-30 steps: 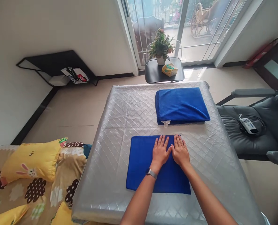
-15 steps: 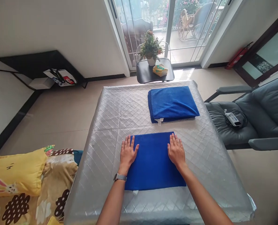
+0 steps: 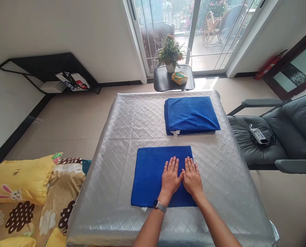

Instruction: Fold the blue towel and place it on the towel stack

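The left hand (image 3: 170, 178) and right hand (image 3: 192, 179) are lying palms-down, fingers extended, thumbs meeting, by the right edge of the folded blue cloth (image 3: 149, 176) on the table (image 3: 111, 171), having come together from its opposite sides, so flattening is apparently concentrating there.

The near cloth (image 3: 148, 175) is plain deep blue, the far cloth (image 3: 191, 111) blue; the bench (image 3: 111, 168) silver with diamonds, the pillow (image 3: 31, 175) yellow, the bedding (image 3: 62, 183) tan with brown, pale-dotted patches.

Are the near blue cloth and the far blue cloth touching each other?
Apart. The head view shows a strip of silver tablecloth between the near cloth and the far cloth.
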Tool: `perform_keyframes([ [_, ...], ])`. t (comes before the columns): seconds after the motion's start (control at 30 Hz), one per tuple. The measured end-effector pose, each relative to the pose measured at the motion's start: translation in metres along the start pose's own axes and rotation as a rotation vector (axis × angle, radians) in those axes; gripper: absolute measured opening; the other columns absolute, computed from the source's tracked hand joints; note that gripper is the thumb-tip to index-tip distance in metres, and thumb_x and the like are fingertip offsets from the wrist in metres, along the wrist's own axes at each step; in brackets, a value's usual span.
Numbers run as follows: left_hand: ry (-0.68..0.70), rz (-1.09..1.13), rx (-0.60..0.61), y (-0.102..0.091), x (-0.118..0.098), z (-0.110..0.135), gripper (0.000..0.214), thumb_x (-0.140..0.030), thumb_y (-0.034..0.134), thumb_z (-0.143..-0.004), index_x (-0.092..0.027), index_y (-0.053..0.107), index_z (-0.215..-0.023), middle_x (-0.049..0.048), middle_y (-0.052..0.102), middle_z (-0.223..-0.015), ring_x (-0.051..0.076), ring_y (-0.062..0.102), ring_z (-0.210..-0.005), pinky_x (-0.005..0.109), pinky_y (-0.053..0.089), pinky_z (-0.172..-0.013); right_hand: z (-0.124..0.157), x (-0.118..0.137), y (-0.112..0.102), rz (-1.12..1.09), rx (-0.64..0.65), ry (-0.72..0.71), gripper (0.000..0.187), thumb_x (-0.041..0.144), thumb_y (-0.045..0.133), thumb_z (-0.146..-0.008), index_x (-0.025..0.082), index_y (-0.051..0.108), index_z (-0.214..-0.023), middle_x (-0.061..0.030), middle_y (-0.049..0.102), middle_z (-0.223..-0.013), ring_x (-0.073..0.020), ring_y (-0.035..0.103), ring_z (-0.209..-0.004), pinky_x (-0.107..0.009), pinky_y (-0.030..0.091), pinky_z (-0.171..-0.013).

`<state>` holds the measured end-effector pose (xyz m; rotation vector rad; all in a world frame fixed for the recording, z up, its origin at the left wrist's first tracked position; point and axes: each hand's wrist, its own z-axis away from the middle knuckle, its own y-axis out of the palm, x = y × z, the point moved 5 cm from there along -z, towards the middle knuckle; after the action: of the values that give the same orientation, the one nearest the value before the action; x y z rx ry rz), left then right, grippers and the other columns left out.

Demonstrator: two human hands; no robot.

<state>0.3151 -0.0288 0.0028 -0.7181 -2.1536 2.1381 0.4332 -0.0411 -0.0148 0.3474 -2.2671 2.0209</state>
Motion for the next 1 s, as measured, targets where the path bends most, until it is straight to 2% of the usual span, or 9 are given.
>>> perform_keyframes([
  [0.2,-0.313,-0.145,-0.051,-0.034,0.112,0.073,0.066,-0.050,0.032,-0.103,-0.021,0.014,-0.160,0.0091,0.023,-0.165,0.027,0.021,-0.153,0.054,0.020,-0.124,0.000,0.000,-0.002,-0.040,0.009,0.022,0.064,0.033,0.026,-0.105,0.017,-0.002,-0.160,-0.0091,0.021,-0.164,-0.0232,0.020,-0.152,-0.046,0.022,-0.123],
  [0.27,-0.340,-0.159,-0.058,-0.039,0.137,0.093,0.066,-0.050,0.029,-0.103,-0.023,0.011,-0.160,0.0082,0.022,-0.165,0.026,0.021,-0.153,0.053,0.021,-0.124,-0.001,0.000,-0.001,-0.042,0.003,0.017,0.064,0.033,0.026,-0.105,0.017,-0.003,-0.160,-0.0093,0.022,-0.164,-0.0236,0.022,-0.152,-0.046,0.023,-0.122],
  [0.37,-0.333,-0.150,-0.063,-0.038,0.151,0.106,0.066,-0.049,0.030,-0.103,-0.024,0.008,-0.161,0.0065,0.020,-0.166,0.025,0.019,-0.153,0.052,0.021,-0.125,-0.003,0.001,-0.004,-0.033,-0.022,0.007,0.066,0.032,0.028,-0.105,0.016,-0.005,-0.160,-0.0104,0.024,-0.163,-0.0243,0.024,-0.151,-0.047,0.023,-0.122],
  [0.5,-0.330,-0.151,-0.072,-0.037,0.151,0.105,0.066,-0.048,0.030,-0.104,-0.023,0.006,-0.161,0.0072,0.019,-0.167,0.025,0.018,-0.154,0.052,0.020,-0.125,0.015,0.004,-0.019,-0.028,-0.057,-0.003,0.066,0.028,0.028,-0.105,0.015,-0.004,-0.160,-0.0108,0.024,-0.163,-0.0253,0.024,-0.151,-0.048,0.021,-0.123],
  [0.6,-0.326,-0.149,-0.081,-0.046,0.146,0.100,0.068,-0.049,0.029,-0.104,-0.022,0.004,-0.161,0.0100,0.018,-0.166,0.027,0.020,-0.153,0.053,0.022,-0.124,0.045,0.007,-0.027,-0.026,-0.051,-0.024,0.067,0.030,0.031,-0.104,0.015,-0.001,-0.161,-0.0104,0.025,-0.163,-0.0255,0.025,-0.151,-0.047,0.022,-0.123],
  [0.7,-0.397,-0.134,-0.186,-0.060,0.126,0.092,0.072,-0.048,0.030,-0.104,-0.018,-0.003,-0.160,0.0137,0.013,-0.167,0.029,0.017,-0.153,0.055,0.023,-0.123,0.073,0.008,-0.022,-0.014,-0.037,-0.066,0.070,0.032,0.034,-0.103,0.016,-0.001,-0.162,-0.0105,0.027,-0.162,-0.0254,0.030,-0.149,-0.046,0.025,-0.122],
  [0.8,-0.329,-0.078,-0.188,-0.055,0.076,0.076,0.070,-0.041,0.030,-0.105,-0.017,-0.005,-0.160,0.0125,0.014,-0.167,0.028,0.016,-0.154,0.052,0.026,-0.123,0.084,0.006,-0.013,-0.002,-0.021,-0.076,0.071,0.031,0.035,-0.103,0.015,-0.002,-0.162,-0.0115,0.028,-0.162,-0.0254,0.031,-0.149,-0.046,0.026,-0.121],
  [0.9,-0.045,-0.010,-0.030,-0.029,0.011,0.064,0.068,-0.043,0.034,-0.104,-0.020,0.006,-0.161,0.0080,0.023,-0.165,0.024,0.022,-0.152,0.046,0.029,-0.123,0.084,0.005,-0.010,-0.002,-0.017,-0.070,0.071,0.030,0.035,-0.102,0.015,-0.001,-0.161,-0.0120,0.028,-0.162,-0.0252,0.030,-0.149,-0.046,0.026,-0.121],
  [1.0,0.081,-0.004,0.036,-0.007,-0.023,0.066,0.069,-0.049,0.038,-0.102,-0.020,0.014,-0.160,0.0075,0.027,-0.164,0.023,0.027,-0.151,0.044,0.031,-0.122,0.083,0.005,-0.010,-0.005,-0.008,-0.083,0.070,0.029,0.036,-0.102,0.014,0.001,-0.162,-0.0116,0.027,-0.162,-0.0253,0.028,-0.150,-0.046,0.025,-0.122],
])
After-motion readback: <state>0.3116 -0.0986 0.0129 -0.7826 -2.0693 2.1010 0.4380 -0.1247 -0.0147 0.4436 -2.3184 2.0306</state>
